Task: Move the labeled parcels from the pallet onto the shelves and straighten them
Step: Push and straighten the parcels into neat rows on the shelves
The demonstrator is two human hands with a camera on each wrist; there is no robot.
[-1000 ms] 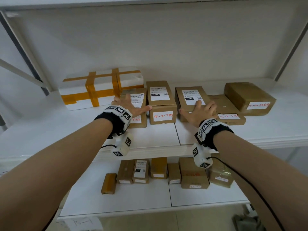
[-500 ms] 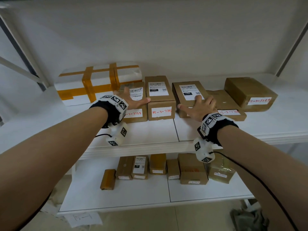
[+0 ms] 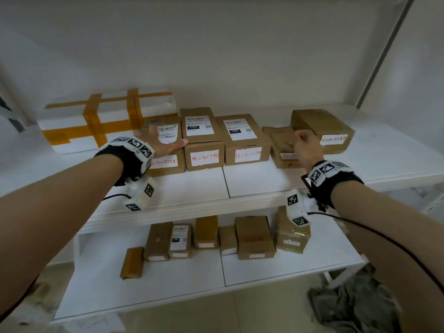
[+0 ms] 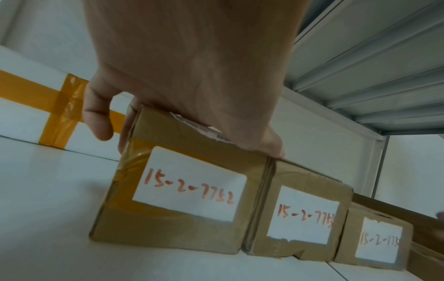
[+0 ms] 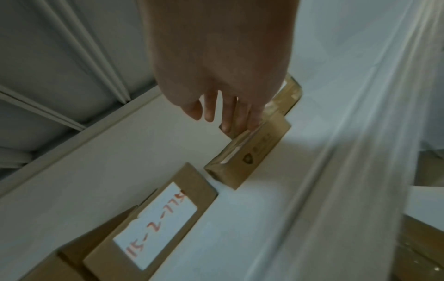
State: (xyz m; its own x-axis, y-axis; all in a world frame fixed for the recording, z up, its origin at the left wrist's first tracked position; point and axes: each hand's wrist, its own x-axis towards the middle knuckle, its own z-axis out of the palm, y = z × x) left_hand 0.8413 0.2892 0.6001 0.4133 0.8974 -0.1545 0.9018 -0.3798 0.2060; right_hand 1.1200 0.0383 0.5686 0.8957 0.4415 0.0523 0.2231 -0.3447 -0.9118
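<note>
On the upper shelf [image 3: 192, 207] three brown parcels with red handwritten labels stand side by side. My left hand [image 3: 159, 143] lies flat on top of the leftmost parcel [image 3: 168, 162], labeled 15-2-7752 [image 4: 190, 186], with the thumb reaching toward the second parcel [image 3: 204, 140]. In the left wrist view two fingers [image 4: 98, 123] hang past that parcel's left edge. My right hand [image 3: 307, 145] is over a flat brown box [image 3: 280, 145] to the right of the third parcel [image 3: 242, 138]. Its fingertips [image 5: 225, 127] touch the flat box [image 5: 252, 157] on top.
A white foam parcel [image 3: 72, 123] with orange tape lies at the back left. Another brown box [image 3: 322, 126] sits at the right. Several small brown parcels [image 3: 254, 239] stand on the lower shelf. A crumpled grey bag [image 3: 355, 306] lies on the floor at the right.
My right hand left the third labeled parcel and moved right onto the flat box. That parcel now stands close against the second. The left hand stayed on the leftmost parcel.
</note>
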